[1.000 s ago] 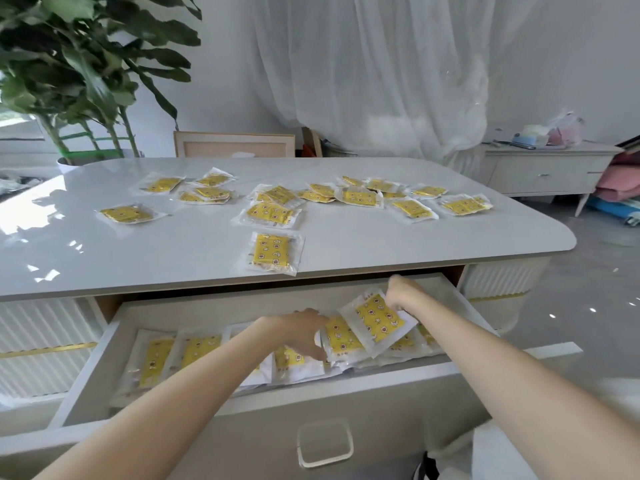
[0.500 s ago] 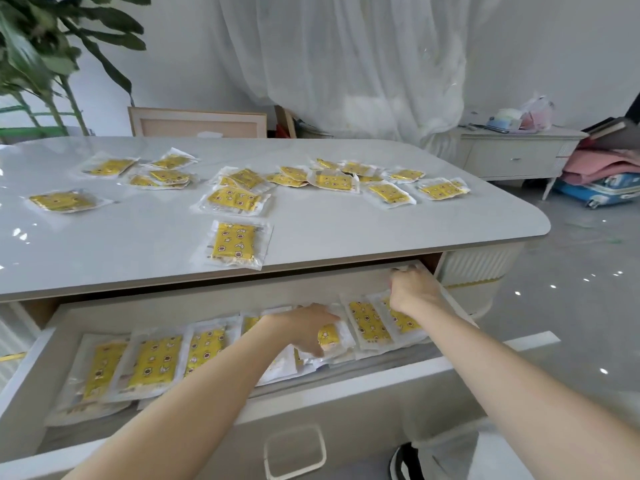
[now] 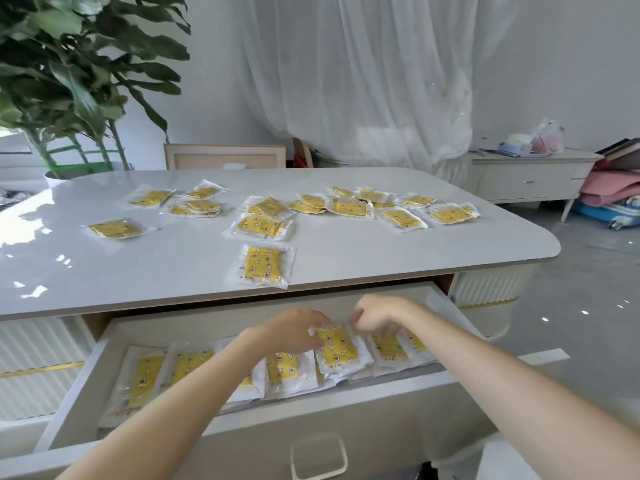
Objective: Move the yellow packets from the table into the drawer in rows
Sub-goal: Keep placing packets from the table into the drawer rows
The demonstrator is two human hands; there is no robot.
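The drawer (image 3: 83,393) under the white table (image 3: 173,271) stands pulled out, with a row of yellow packets (image 3: 187,365) lying side by side in it. My left hand (image 3: 294,330) pinches the left edge of one packet (image 3: 337,346) that lies tilted on top of the row. My right hand (image 3: 377,313) hovers just right of it with loosely curled, blurred fingers that hold nothing I can see. More packets (image 3: 389,344) lie under and beyond that hand. Several loose packets are scattered on the table, the nearest one (image 3: 262,265) by the front edge.
A tall potted plant (image 3: 69,81) stands at the far left and a chair back (image 3: 225,157) behind the table. At the right stand a low cabinet (image 3: 530,178), pink blankets (image 3: 609,185) and a blue case on the floor. The drawer handle (image 3: 318,455) faces me.
My right hand has lifted off the packets at the right end of the drawer and moved left. My left hand now has a packet drawn up on top of the row.
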